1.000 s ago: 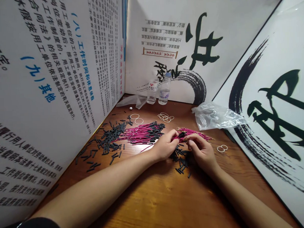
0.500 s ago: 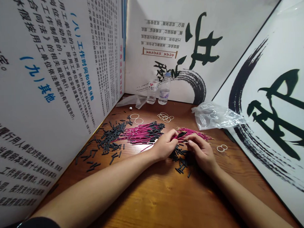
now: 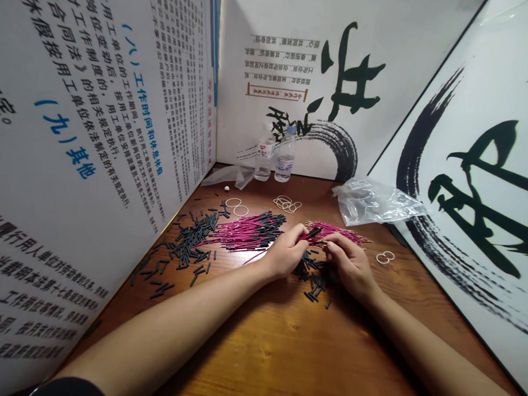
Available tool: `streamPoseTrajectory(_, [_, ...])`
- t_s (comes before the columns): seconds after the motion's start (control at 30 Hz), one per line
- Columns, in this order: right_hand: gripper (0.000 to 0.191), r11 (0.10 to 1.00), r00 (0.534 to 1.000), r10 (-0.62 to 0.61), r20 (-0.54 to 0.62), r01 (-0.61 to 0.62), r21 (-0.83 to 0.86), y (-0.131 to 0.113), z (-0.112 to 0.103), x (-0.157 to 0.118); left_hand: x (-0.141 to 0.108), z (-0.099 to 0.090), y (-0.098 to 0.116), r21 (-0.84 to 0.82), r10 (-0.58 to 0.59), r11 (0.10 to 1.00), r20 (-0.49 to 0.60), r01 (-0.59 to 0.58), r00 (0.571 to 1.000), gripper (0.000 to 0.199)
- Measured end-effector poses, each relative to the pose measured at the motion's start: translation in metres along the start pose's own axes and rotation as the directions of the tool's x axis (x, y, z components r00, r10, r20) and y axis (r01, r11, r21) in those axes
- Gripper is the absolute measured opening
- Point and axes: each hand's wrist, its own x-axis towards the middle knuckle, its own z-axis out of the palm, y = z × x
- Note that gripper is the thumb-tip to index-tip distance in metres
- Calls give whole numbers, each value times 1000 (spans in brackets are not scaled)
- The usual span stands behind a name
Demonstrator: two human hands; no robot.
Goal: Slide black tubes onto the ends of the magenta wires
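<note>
Over the table (image 3: 260, 348) — wires (image 3: 312, 234), black ends rightward, pinched by left hand (image 3: 288, 252) — right hand (image 3: 349, 263), grip unclear

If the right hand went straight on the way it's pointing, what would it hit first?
The right hand would probably first meet the black-tipped pink wires held in the left hand, though depth there is unclear.
</note>
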Motion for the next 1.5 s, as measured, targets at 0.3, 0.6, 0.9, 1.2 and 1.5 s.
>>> streamPoseTrajectory(0.3, [21,999,1000,-11,10,11,-33,2,0,0,2,0,-1,7,-4,1000,-36,4,999,8])
streamPoseTrajectory(0.6, [22,998,998,-42,38,44,-45,1,-2,-3,3,0,-3,-27,36,999,-5,-36,999,14])
streamPoseTrajectory(0.9, [24,997,997,-42,68,46,-57,-1,-2,-2,2,1,-7,55,9,998,-26,-7,1000,16])
streamPoseTrajectory(1.2, [24,995,999,-41,26,43,-87,0,-1,-2,2,4,-14,191,59,980,-30,-52,998,25])
streamPoseTrajectory(1.5, [28,979,998,-66,4,65,-191,-3,-2,-2,1,3,-9,180,46,983,-17,-42,999,20])
